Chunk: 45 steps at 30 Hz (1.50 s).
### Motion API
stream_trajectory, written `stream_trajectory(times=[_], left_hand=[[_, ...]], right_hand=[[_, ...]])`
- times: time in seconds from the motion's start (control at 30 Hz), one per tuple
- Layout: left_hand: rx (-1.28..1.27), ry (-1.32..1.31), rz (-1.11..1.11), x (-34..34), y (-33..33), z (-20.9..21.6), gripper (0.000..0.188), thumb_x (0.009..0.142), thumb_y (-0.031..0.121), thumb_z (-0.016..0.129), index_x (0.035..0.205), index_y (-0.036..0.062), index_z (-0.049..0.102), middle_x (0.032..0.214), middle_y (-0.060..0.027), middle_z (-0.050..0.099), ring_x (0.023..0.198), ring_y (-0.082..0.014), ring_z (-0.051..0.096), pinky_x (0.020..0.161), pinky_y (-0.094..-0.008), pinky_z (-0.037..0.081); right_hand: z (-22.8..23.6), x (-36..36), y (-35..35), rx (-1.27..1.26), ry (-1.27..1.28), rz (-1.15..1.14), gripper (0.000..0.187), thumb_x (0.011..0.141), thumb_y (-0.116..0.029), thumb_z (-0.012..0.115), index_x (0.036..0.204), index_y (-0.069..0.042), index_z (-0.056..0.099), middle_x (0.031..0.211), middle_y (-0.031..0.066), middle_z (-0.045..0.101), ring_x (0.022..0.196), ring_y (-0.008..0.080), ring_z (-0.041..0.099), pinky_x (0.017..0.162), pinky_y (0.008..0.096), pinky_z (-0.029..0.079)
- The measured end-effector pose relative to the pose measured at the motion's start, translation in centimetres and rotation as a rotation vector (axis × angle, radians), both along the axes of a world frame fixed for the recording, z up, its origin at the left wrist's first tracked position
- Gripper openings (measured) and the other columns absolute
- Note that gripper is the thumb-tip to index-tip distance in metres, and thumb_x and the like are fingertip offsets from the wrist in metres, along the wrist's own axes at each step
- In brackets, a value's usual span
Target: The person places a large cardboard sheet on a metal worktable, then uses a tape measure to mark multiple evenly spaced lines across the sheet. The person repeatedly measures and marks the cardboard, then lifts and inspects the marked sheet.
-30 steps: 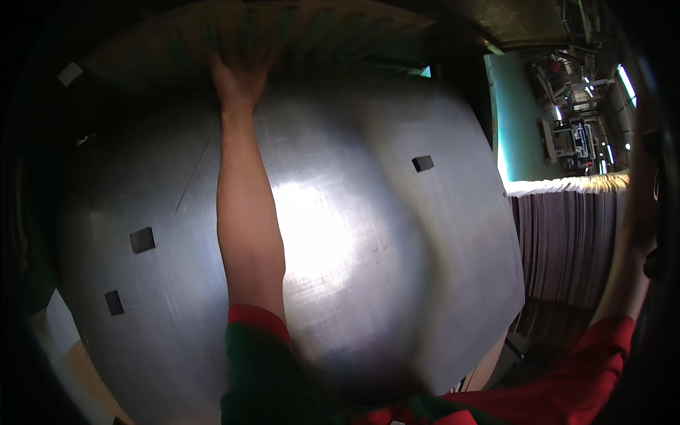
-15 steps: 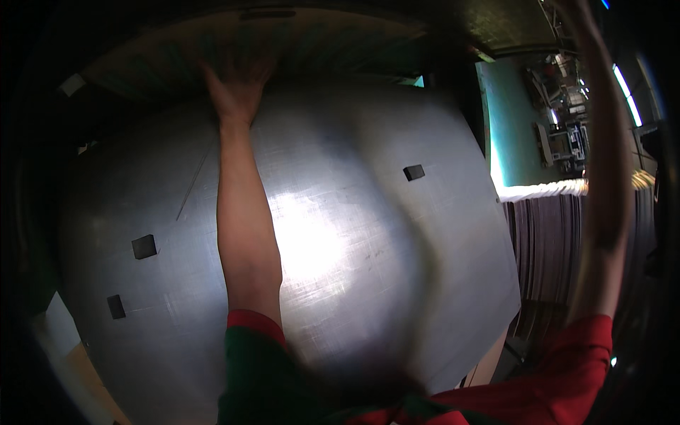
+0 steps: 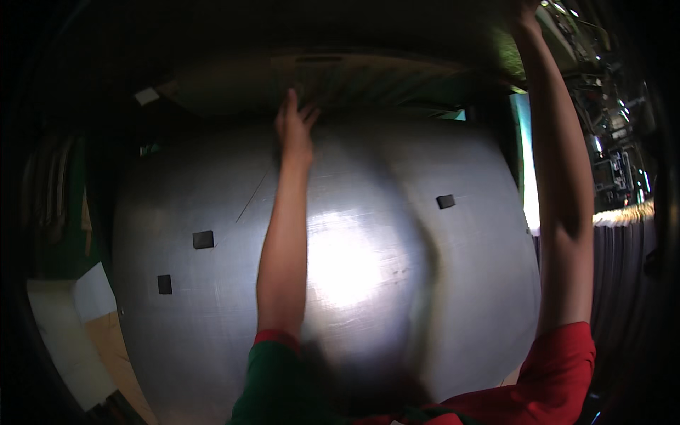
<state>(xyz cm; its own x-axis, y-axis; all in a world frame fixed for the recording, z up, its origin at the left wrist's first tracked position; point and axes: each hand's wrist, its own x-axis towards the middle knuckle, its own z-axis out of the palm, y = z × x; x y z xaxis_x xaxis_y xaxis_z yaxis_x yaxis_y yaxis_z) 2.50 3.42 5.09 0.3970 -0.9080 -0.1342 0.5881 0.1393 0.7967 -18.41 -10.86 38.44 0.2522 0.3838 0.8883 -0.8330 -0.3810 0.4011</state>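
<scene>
Three dark patches [image 3: 203,239] on metal sheet [image 3: 489,304], left forearm [image 3: 285,241] between, stack [image 3: 623,269] alongside

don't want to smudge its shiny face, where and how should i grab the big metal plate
Probably by the left and right edges, with a palm coming in from each outer side: the metal plate has a broad, smooth face, and both side edges show. The far edge, near the left hand, is in shade. Whether the plate is fixed down cannot be seen.

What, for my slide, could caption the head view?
Left hand near far edge of shiny metal sheet; right hand extended.
</scene>
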Motion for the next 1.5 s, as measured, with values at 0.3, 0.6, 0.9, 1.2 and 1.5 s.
stream_trajectory(times=[0.3, 0.6, 0.9, 1.2, 1.5], left_hand=[[-0.923, -1.385, -0.078, -0.2, 3.3, 37.9, 0.034, 0.104, 0.031, 0.061, 0.119, 0.0034, 0.074, 0.117, -0.0126, 0.074, 0.105, -0.0185, 0.070, 0.093, -0.0336, 0.055], [0.108, -2.210, -0.185, -0.6, -9.6, 42.2, 0.028, 0.078, 0.022, 0.065, 0.078, -0.0064, 0.065, 0.075, -0.0219, 0.070, 0.069, -0.0315, 0.073, 0.065, -0.0472, 0.054], [0.200, -2.271, 0.643, -6.9, -5.1, 40.2, 0.030, 0.093, 0.033, 0.069, 0.112, 0.0108, 0.072, 0.099, -0.0184, 0.074, 0.092, -0.0381, 0.072, 0.075, -0.0476, 0.057], [0.094, -2.346, 0.219, 0.3, -8.0, 41.1, 0.028, 0.083, 0.017, 0.071, 0.099, -0.0055, 0.068, 0.097, -0.0247, 0.069, 0.092, -0.0385, 0.071, 0.079, -0.0471, 0.056], [-0.328, -2.425, 0.576, 2.1, -9.0, 38.8, 0.029, 0.086, 0.027, 0.073, 0.105, 0.0053, 0.072, 0.078, -0.0196, 0.071, 0.074, -0.0356, 0.072, 0.070, -0.0485, 0.056]], right_hand=[[7.9, -5.4, -1.8, 1.382, 0.454, -0.364, 0.020, 0.078, -0.022, 0.068, 0.074, -0.003, 0.070, 0.078, 0.0209, 0.071, 0.071, 0.0336, 0.070, 0.061, 0.0424, 0.054], [6.7, -6.4, 0.4, 1.090, 0.226, 0.058, 0.036, 0.068, -0.036, 0.084, 0.086, -0.008, 0.069, 0.080, 0.0137, 0.071, 0.083, 0.0284, 0.073, 0.074, 0.0412, 0.052], [4.7, -9.3, -4.3, 1.232, 0.231, -0.098, 0.026, 0.079, -0.033, 0.071, 0.095, -0.014, 0.080, 0.103, 0.0123, 0.077, 0.099, 0.0300, 0.074, 0.080, 0.0432, 0.057], [7.1, -9.9, -1.7, 1.242, 0.298, 0.044, 0.046, 0.068, -0.043, 0.087, 0.095, -0.009, 0.074, 0.088, 0.0142, 0.072, 0.092, 0.0266, 0.071, 0.078, 0.0404, 0.052], [11.9, -11.7, -5.2, 2.280, 0.733, -0.091, 0.031, 0.079, -0.033, 0.075, 0.061, -0.019, 0.054, 0.053, -0.0013, 0.052, 0.045, 0.0149, 0.046, 0.049, 0.0327, 0.035]])
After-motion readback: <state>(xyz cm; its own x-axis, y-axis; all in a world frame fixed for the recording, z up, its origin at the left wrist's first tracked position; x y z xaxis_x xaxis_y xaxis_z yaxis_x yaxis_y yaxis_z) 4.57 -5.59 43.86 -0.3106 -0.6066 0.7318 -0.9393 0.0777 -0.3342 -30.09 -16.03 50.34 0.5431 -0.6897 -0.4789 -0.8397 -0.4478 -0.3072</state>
